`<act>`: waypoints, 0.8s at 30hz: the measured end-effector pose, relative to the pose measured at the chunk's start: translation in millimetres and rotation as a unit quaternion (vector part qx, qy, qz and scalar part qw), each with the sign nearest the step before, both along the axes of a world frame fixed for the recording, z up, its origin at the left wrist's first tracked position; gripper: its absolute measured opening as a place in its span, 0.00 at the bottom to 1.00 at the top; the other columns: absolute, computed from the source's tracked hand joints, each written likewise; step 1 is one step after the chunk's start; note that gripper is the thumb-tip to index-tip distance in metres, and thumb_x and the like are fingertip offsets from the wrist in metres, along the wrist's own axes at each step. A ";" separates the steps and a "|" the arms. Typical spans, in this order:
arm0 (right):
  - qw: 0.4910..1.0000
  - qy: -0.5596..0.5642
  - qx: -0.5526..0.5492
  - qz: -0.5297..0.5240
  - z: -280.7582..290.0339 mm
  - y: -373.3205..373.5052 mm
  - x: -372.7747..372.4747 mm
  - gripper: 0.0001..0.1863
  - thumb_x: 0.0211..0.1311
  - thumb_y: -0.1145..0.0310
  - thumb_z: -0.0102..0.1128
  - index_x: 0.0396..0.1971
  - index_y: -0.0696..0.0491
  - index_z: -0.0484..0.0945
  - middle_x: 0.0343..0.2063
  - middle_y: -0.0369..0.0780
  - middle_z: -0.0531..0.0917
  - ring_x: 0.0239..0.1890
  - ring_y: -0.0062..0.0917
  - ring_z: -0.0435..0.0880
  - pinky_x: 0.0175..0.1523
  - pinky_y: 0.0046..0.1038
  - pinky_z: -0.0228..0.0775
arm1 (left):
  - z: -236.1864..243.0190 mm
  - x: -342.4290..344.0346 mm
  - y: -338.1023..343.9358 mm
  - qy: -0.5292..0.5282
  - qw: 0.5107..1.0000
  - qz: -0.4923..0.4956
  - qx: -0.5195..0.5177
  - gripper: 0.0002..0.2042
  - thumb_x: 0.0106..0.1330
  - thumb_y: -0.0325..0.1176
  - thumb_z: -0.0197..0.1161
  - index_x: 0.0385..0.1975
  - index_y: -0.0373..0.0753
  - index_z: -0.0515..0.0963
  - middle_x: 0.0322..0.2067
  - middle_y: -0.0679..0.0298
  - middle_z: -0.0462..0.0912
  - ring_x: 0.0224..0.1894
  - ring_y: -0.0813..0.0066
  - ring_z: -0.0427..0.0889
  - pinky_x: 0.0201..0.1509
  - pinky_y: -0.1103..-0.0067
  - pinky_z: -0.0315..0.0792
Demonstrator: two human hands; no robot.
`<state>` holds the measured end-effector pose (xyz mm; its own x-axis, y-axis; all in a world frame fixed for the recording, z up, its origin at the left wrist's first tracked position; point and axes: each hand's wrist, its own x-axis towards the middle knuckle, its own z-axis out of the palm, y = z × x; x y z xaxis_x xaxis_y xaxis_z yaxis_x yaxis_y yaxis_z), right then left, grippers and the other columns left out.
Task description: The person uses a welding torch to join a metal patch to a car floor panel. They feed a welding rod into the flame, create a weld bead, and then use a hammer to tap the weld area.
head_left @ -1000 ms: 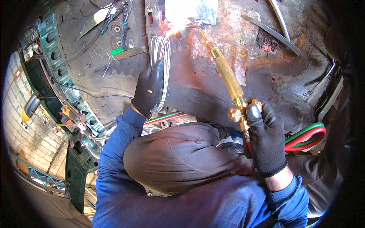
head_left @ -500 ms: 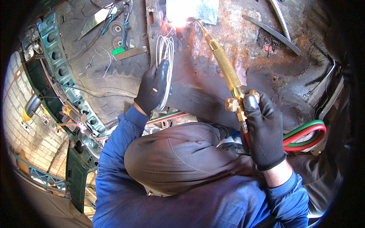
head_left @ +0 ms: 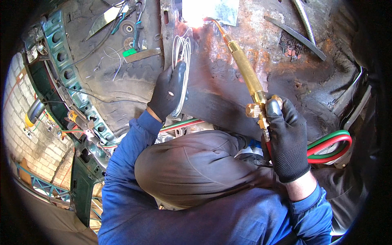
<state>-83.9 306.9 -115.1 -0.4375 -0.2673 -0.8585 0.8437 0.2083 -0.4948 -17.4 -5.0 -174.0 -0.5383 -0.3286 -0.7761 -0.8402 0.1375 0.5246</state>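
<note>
My right hand [head_left: 288, 136], in a black glove, is closed round the valve end of a brass gas torch [head_left: 247, 73]. The bent tip of the torch reaches up to a bright glow at the lower edge of a shiny metal sheet [head_left: 228, 10]. In my left hand [head_left: 166, 90], also gloved in black, is a coil of thin wire [head_left: 185, 61], gripped between thumb and fingers. One end of the wire runs up toward the glow. Glare hides the exact spot where tip, wire and sheet meet.
Pliers [head_left: 138, 30], a grinding disc [head_left: 128, 27] and a flat metal strip [head_left: 143, 55] lie on the worn metal floor at left. A dark bar [head_left: 296, 38] rests at right. Red and green hoses [head_left: 335, 145] loop beside my right wrist. A green perforated frame [head_left: 67, 73] edges the left.
The whole view has shifted slightly, with the scene a little to the right. Both hands keep their holds, and the glow stays at the sheet's lower edge.
</note>
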 end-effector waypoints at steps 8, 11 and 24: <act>1.000 -0.005 0.000 -0.028 2.3 -4.0 2.9 0.23 0.85 0.52 0.55 0.54 0.59 0.83 0.40 0.33 0.85 0.43 0.14 0.78 0.50 0.22 0.72 | -3.9 6.7 -8.8 -0.021 0.999 0.018 0.036 0.21 0.85 0.47 0.53 0.66 0.41 0.78 0.27 0.71 0.76 0.22 0.82 0.79 0.26 0.78 0.77; 1.000 -0.003 0.001 -0.012 2.6 -2.8 1.4 0.23 0.85 0.52 0.55 0.55 0.59 0.83 0.40 0.34 0.85 0.43 0.14 0.78 0.51 0.22 0.72 | -4.1 7.2 -8.8 -0.019 0.999 0.012 0.032 0.21 0.85 0.47 0.53 0.67 0.41 0.77 0.27 0.71 0.76 0.22 0.82 0.79 0.26 0.78 0.77; 1.000 -0.016 -0.009 -0.021 1.5 -3.5 2.8 0.21 0.85 0.54 0.54 0.55 0.59 0.82 0.41 0.34 0.85 0.43 0.14 0.78 0.51 0.23 0.72 | -3.8 7.8 -9.8 -0.014 0.999 -0.003 0.031 0.22 0.85 0.47 0.52 0.69 0.41 0.76 0.28 0.70 0.77 0.23 0.81 0.80 0.27 0.78 0.78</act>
